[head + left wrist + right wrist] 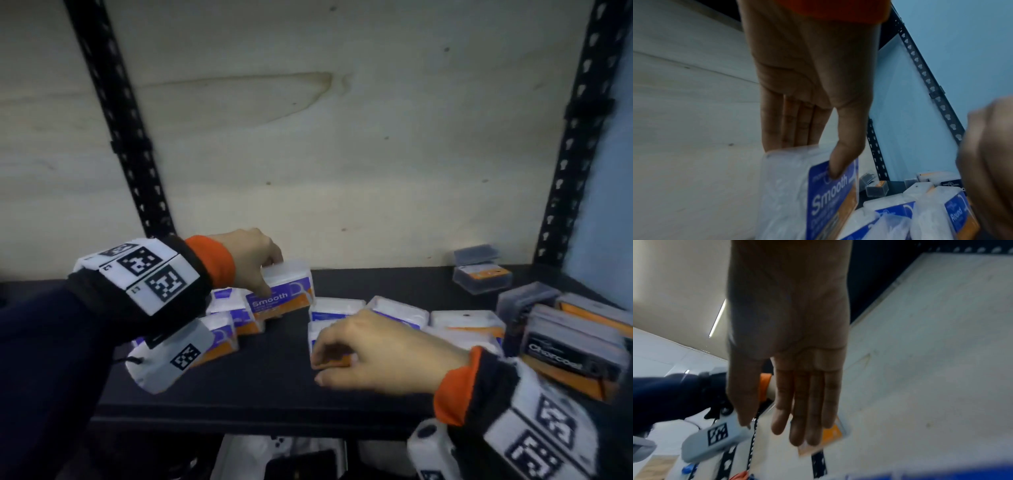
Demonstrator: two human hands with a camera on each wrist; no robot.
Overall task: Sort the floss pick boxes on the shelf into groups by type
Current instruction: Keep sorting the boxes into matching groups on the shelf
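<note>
On the dark shelf (pixel 274 370), left of centre, the Smooth box (pixel 281 294) sits pinched in the left hand (pixel 253 260), thumb on the label, fingers behind. The right hand (pixel 373 353) curls over another white box (pixel 329 356); whether it grips is unclear. Best to land Smooth squarely beside the left white boxes (pixel 222 329), well clear of the Charcoal boxes (pixel 568 346).

Seeing dim, cool light across all 3 views. Ceiling strip light (pixel 717 318) glows upper left of right wrist frame. Motion blur smears lower right of head view. Uprights bow at head-view edges. Both wrist views soft.
</note>
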